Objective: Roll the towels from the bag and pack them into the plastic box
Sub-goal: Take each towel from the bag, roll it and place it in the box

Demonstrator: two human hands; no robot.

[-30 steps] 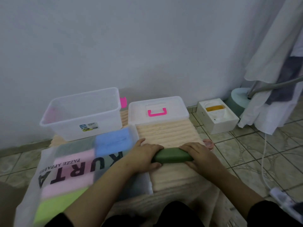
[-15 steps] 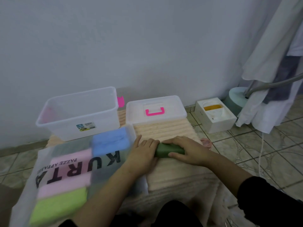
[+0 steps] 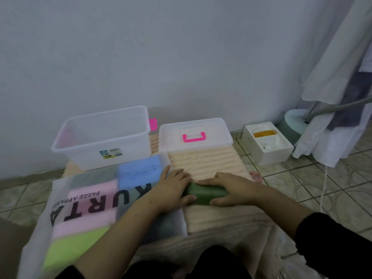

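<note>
1. Green towel (image 3: 205,193): dark green, rolled into a short cylinder lying crosswise on the ribbed peach mat (image 3: 205,162), at the centre of the view.
2. Left hand (image 3: 171,190): closed over the left end of the green towel, fingers (image 3: 181,175) curled across its top, thumb tucked along its near side.
3. Right hand (image 3: 231,190): wrapped over the right end of the same roll, fingers bent down over the far side, thumb pressed on the near side.
4. Bag (image 3: 66,202): translucent plastic, black lettering, lying flat at 9 o'clock from the hands. Folded towels showed through it: a blue towel (image 3: 138,170) at the far end, a pink towel (image 3: 90,200) in the middle, a lime towel (image 3: 74,248) nearest the person. This area was blurred, so the count of towels could not be told.
5. Plastic box (image 3: 104,137): clear, open-topped, label on its near wall, standing at 11 o'clock from the hands, beyond the bag. No towel could be made out in it.
6. Lid (image 3: 195,131): clear, with a pink handle (image 3: 194,137), lying flat at 12 o'clock, at the far edge of the mat, just right of the plastic box.
7. White carton (image 3: 267,146): open, on the tiled floor (image 3: 322,190) at 2 o'clock, near the wall.
</note>
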